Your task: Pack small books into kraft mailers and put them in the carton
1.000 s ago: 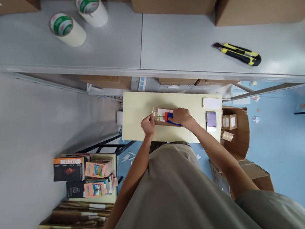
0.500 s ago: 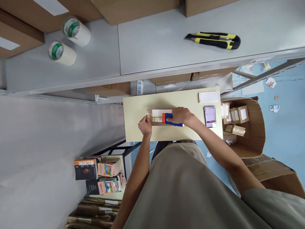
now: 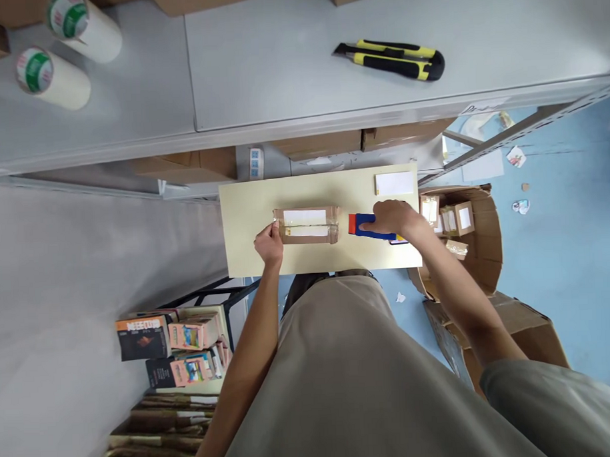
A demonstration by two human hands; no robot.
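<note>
A small brown cardboard parcel (image 3: 306, 225) with white labels lies flat on a pale yellow table (image 3: 254, 210). My left hand (image 3: 269, 241) holds the parcel's left end. My right hand (image 3: 392, 218) grips a blue and red tape dispenser (image 3: 365, 225), which rests on the table just right of the parcel and apart from it. A white card (image 3: 394, 183) lies at the table's far right corner, beyond my right hand.
A grey shelf (image 3: 289, 69) above carries a yellow and black utility knife (image 3: 390, 56), two tape rolls (image 3: 54, 80) and cardboard boxes. An open carton (image 3: 480, 249) of small parcels stands right of the table. Books (image 3: 173, 340) are stacked at lower left. The floor is blue.
My right hand has drawn the tape dispenser off the parcel to the right. My left hand has stayed at the parcel's left end. The view has shifted to the right.
</note>
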